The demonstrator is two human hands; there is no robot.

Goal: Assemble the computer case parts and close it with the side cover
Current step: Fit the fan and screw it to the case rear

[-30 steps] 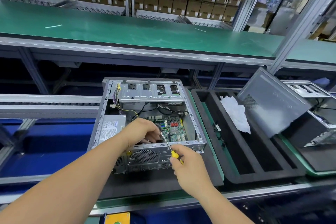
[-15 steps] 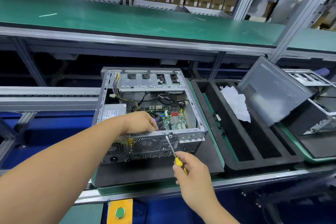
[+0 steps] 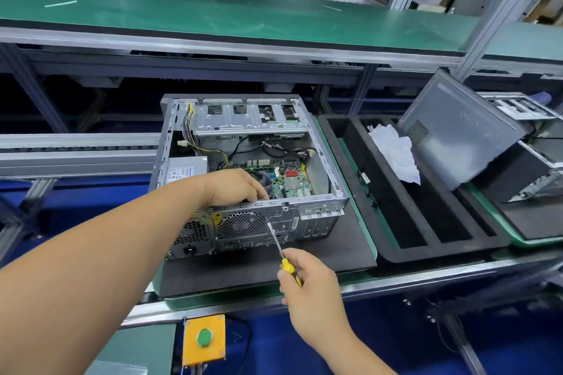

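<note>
Screwdriver tip moved left since before, off the case's top rim and down beside the round fan grille. Right hand curled round the yellow handle. Left hand curled over the near rim of the open computer case. Case on a black mat near the conveyor's front edge. Side cover leaning, tilted, far right. Empty black foam tray between them.

bare matt metal computer case on black foam pad; screwdriver has glossy yellow plastic handle.
</note>
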